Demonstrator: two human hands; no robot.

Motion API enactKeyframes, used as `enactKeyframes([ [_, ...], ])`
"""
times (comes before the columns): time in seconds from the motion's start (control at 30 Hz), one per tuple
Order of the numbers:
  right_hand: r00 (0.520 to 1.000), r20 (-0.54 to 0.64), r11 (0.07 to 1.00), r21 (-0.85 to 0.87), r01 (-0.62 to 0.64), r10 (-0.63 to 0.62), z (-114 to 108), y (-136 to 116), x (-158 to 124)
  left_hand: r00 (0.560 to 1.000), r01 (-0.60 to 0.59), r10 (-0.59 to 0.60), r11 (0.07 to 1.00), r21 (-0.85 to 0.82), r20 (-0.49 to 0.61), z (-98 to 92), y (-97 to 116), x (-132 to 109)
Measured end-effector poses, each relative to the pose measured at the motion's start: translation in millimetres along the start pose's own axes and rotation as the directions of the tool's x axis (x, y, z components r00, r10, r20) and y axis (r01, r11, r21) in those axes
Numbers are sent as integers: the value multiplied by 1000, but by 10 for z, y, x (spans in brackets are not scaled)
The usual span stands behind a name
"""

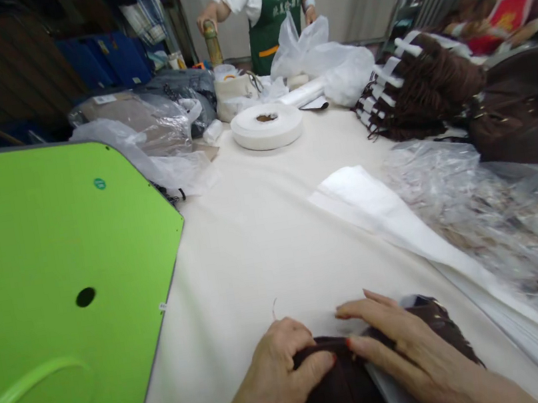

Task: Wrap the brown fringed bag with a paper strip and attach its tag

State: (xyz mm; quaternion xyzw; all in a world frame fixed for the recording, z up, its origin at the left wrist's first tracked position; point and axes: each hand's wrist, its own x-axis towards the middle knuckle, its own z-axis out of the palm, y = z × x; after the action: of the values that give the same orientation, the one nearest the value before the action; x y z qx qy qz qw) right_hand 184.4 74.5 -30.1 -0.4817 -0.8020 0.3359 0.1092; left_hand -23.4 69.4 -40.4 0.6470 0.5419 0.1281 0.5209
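A dark brown piece of soft material [345, 392] lies at the bottom middle of the view, its upper edge raised. My left hand [279, 375] pinches that edge between the thumb and bent fingers. On the right, my right hand [407, 349] has its thumb at the edge and its fingers spread apart above the material. Another dark brown piece with a fringed side [444, 323] sits behind my right hand, partly hidden by it. A loose thread stands up just beyond my left hand.
A green board [53, 247] fills the left. Ahead lies a white roll of tape [267, 128] on the pale table [255, 244]. White sheets [375, 206], clear plastic [503, 213] and brown bundles [426, 87] line the right. A person in a green apron [275, 5] stands opposite.
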Motion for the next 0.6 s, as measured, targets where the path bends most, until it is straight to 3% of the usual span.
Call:
enactKeyframes([
  [0.1, 997, 51, 989, -138, -59, 66, -112, 21, 37, 998, 63, -64, 987, 148, 4, 9, 99, 49],
  [0.23, 987, 139, 948, -316, -31, 78, -45, 91, 79, 989, -13, -44, 924, 382, 140, -23, 213, 178],
  [0.4, 998, -16, 889, -454, -61, 60, 103, 102, 56, 935, -104, -110, 822, 560, 336, -27, 294, 332],
  [0.5, 985, -124, 843, -511, -167, 120, 77, 114, 105, 962, -128, -68, 743, 657, 265, -68, 403, 462],
  [0.6, 952, -236, 801, -520, -295, 197, 9, 174, 222, 994, -106, 83, 631, 768, 69, -69, 607, 508],
])
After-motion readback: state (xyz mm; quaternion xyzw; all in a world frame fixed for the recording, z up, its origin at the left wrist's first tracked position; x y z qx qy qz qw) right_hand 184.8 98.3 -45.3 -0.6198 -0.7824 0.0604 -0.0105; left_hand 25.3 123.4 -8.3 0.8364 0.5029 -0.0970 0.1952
